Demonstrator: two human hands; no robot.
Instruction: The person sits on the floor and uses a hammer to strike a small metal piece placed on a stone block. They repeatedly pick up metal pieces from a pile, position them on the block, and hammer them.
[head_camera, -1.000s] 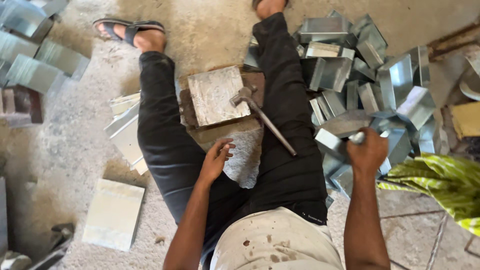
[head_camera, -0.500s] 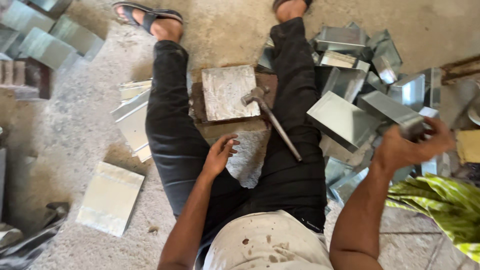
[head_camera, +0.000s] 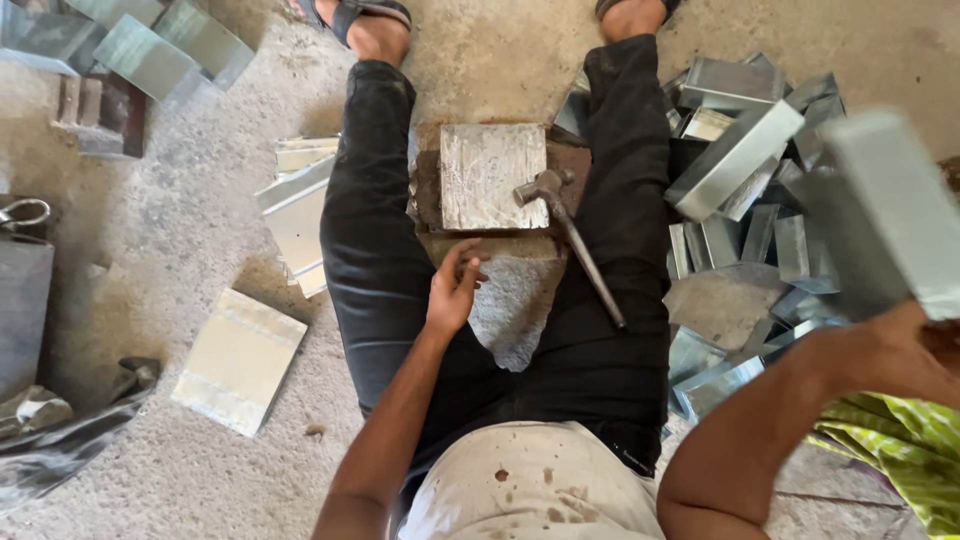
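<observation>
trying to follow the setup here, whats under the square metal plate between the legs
The square metal plate lies on a rusty brown block, whose edges show around it. A hammer rests its head on the plate's corner. The block's top is covered.

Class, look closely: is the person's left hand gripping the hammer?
No: the left hand rests empty on the thigh, while the hammer lies untouched on the block.

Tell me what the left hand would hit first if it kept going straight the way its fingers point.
Probably the square metal plate on the block between the legs. The left hand points up the frame toward it, with only a short stretch of block edge between. Its height above the block is unclear.
</observation>
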